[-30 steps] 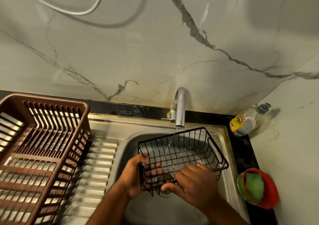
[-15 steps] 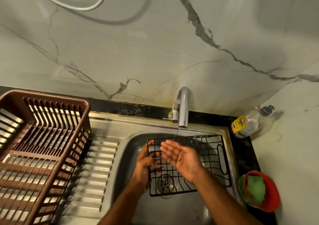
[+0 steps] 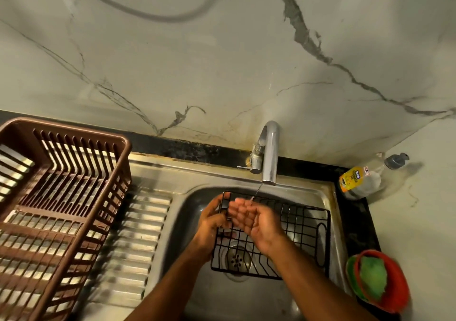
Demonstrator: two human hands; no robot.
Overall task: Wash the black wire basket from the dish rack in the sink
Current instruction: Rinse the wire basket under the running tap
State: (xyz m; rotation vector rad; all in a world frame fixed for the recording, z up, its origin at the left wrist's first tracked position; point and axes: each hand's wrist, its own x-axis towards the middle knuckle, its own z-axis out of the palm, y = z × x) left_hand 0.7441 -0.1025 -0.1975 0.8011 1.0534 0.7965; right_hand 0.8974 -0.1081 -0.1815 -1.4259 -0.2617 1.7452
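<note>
1 black wire basket (image 3: 299, 232) sitting in sink (image 3: 318, 192) under tap (image 3: 270, 153). L hand (image 3: 212, 224) gripping its left edge; R hand (image 3: 254, 218) cupped, palm up, catching water, holding nothing. 1 dish rack (image 3: 61, 197) on left.

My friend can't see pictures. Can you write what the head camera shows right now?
A person's left hand grips the left edge of a black wire basket in a steel sink, while the right hand is cupped, palm up, under a thin stream from the tap. A brown dish rack stands left; a soap bottle stands right.

Head view: close, steeply down at sink (image 3: 328, 195), edges seemingly warped.
</note>
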